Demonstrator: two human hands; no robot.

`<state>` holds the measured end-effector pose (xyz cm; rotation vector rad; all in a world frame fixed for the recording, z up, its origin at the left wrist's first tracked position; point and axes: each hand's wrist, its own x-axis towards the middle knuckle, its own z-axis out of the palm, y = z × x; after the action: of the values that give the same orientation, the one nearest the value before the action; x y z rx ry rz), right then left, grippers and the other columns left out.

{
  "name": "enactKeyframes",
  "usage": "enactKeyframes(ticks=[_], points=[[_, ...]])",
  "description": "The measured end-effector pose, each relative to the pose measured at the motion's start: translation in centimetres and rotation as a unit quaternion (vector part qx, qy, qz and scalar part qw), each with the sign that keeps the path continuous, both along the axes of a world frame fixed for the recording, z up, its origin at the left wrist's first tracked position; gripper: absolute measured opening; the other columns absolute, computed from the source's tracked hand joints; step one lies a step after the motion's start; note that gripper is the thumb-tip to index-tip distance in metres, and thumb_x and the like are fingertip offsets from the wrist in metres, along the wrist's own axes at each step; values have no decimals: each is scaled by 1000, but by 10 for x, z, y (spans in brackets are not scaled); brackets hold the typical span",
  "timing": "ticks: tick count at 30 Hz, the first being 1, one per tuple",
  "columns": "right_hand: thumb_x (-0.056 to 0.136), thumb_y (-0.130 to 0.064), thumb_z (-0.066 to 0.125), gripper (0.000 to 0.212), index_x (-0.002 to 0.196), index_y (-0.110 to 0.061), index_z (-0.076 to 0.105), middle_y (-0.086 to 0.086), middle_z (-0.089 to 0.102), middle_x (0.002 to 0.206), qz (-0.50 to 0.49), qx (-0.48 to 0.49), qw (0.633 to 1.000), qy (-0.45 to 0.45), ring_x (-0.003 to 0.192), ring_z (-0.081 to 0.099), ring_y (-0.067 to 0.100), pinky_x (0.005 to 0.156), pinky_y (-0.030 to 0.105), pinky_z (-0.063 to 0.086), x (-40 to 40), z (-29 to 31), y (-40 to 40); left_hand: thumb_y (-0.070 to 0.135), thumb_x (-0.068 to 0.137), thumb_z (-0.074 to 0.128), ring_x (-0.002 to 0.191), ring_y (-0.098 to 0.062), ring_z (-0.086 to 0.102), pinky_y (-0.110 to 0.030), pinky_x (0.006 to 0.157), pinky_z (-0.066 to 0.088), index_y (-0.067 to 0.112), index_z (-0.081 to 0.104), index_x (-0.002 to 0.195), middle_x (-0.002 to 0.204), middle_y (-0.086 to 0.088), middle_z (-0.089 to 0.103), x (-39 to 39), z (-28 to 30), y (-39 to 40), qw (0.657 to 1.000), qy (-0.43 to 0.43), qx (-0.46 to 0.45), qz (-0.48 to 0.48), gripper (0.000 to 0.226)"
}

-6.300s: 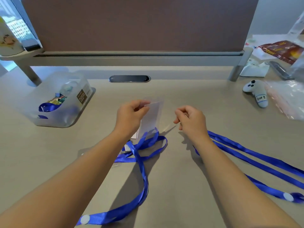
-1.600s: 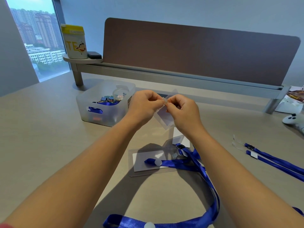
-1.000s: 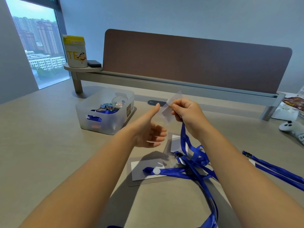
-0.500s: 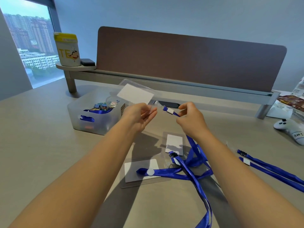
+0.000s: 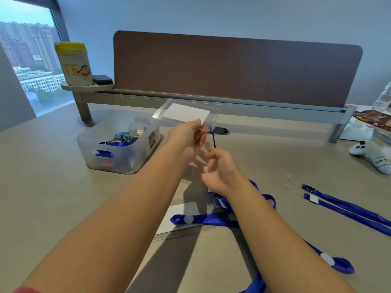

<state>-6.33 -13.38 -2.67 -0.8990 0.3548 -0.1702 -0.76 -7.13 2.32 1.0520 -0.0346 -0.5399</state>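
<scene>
My left hand (image 5: 187, 134) holds a clear badge holder (image 5: 167, 108) with a white card (image 5: 186, 115) inside, raised above the desk. A short end of blue lanyard (image 5: 214, 140) hangs from the holder's near corner. My right hand (image 5: 220, 169) is just below it, blurred, fingers loosely curled, with nothing plainly held. On the desk under my arms lies a second badge holder (image 5: 179, 216), and a blue lanyard (image 5: 207, 220) is looped over it.
A clear bin (image 5: 110, 163) of lanyards and clips stands at the left. Another blue lanyard (image 5: 342, 208) lies at the right, near a white controller (image 5: 372, 154). A brown divider panel (image 5: 232, 66) and a yellow-lidded canister (image 5: 74, 64) are at the back.
My right hand has dropped from the lanyard end to below the holder. My left hand keeps the holder raised. The view has shifted a little to the left.
</scene>
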Motion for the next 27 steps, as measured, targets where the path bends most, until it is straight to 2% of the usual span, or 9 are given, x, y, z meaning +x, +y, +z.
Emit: enactKeyframes(ticks=[3,4,6,10,15,18,21,23,27], points=[[88,0,28,53,136,-18,36,8,43,125,-86,40,994,-49,127,38,29,106,42,30,0,7,-15,4,86,54,31,-4,56,-11,38,48,4,53,76,31,1,60,4,-1,-2,1000,-5,-5,18,10],[89,-1,28,41,124,-14,47,7,48,115,-115,40,991,-53,124,40,28,112,43,26,-3,12,-23,4,84,56,34,-5,58,-12,38,50,3,54,83,35,0,62,6,-2,-3,1000,-6,3,27,2],[91,-8,33,23,82,-11,53,3,50,90,-158,46,985,-49,102,48,21,116,41,25,-7,23,-43,5,82,59,49,-9,62,-15,42,52,3,53,103,57,-5,66,10,-6,-8,999,-4,36,35,21],[96,-21,37,23,84,-8,53,6,56,105,-244,25,969,-33,99,52,18,101,33,36,-18,40,-91,15,88,53,63,-14,58,-19,42,52,6,52,110,78,-8,58,13,-12,-34,997,34,72,19,24],[95,-11,38,19,86,-5,53,7,63,83,-345,-61,936,19,76,61,14,65,23,49,-27,60,-152,17,91,42,54,-9,40,-17,51,37,8,49,77,62,-4,44,9,2,-86,994,61,91,23,19],[95,-8,38,23,76,-14,49,4,61,77,-407,-143,902,3,65,58,9,72,25,51,-35,88,-182,12,89,48,53,-10,46,-14,45,43,6,50,73,64,-5,50,6,10,-116,996,37,75,4,18],[94,-3,37,32,72,-23,47,0,61,76,-448,-247,859,-24,69,58,11,64,19,47,-41,117,-201,7,85,55,57,-11,55,-13,38,49,6,55,90,73,-7,58,7,15,-138,999,32,28,-13,5],[93,-3,39,32,73,-25,49,-4,61,74,-460,-275,843,-38,75,59,12,64,18,47,-37,125,-210,6,83,58,62,-13,59,-14,43,53,8,55,83,78,-8,61,11,14,-147,999,38,-1,-10,4],[95,-5,40,19,87,-12,56,0,60,74,-427,-231,874,-10,74,57,15,69,23,50,-13,99,-219,4,81,60,64,-14,61,-19,58,55,7,53,69,74,-8,61,29,-4,-146,998,52,4,41,15]])
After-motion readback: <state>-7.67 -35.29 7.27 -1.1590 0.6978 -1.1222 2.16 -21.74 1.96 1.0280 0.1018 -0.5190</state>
